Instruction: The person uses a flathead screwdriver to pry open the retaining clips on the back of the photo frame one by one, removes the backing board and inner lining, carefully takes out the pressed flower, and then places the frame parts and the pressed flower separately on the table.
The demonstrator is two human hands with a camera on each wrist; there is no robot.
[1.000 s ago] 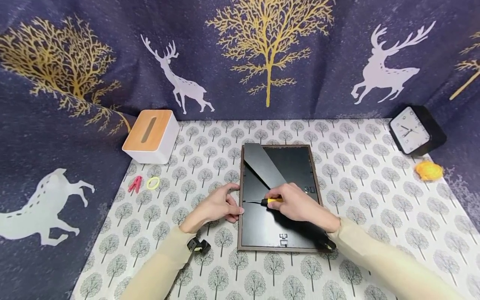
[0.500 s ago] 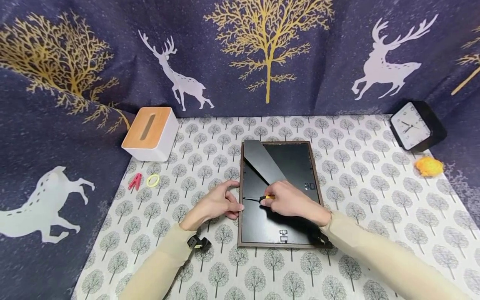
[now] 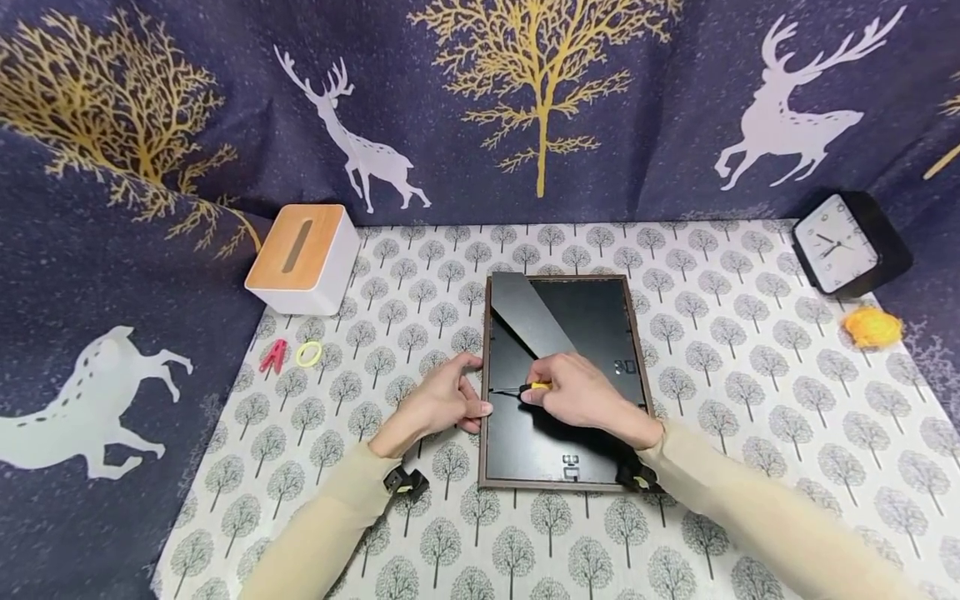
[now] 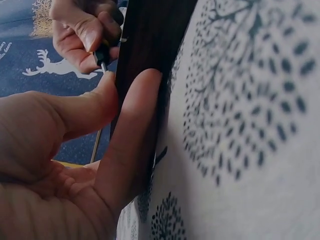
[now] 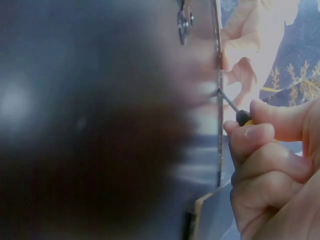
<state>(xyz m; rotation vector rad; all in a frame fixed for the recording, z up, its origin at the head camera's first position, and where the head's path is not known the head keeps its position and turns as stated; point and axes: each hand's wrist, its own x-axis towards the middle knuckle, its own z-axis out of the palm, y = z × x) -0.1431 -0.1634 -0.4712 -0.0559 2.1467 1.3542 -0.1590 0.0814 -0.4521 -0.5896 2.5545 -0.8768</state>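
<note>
A picture frame [image 3: 483, 450] lies face down, its black back panel [image 3: 525, 446] and slanting easel leg [image 3: 528, 312] upward. My right hand [image 3: 577, 396] holds a screwdriver [image 5: 243, 118] with a yellow and black handle, curled fingers and thumb around it. Its thin shaft [image 3: 508, 391] points left, with the tip at the panel's left edge beside the frame rim. My left hand [image 3: 442, 400] grips the frame's left side. In the left wrist view, the thumb [image 4: 95, 107] is at the upper edge and a finger [image 4: 137, 107] lies along the outer side.
A white tissue box [image 3: 330, 275] with a wooden lid stands at the back left. Before it lie a red clip [image 3: 274, 357] and a pale yellow ring [image 3: 308, 354]. A black clock [image 3: 840, 246] and an orange-yellow lump [image 3: 872, 327] sit at the right. Patterned cloth hangs behind.
My right hand and the screwdriver have shifted slightly left toward the frame's edge, and less of the handle shows. My left hand stays at the frame's side. The whole head view has drifted upward.
</note>
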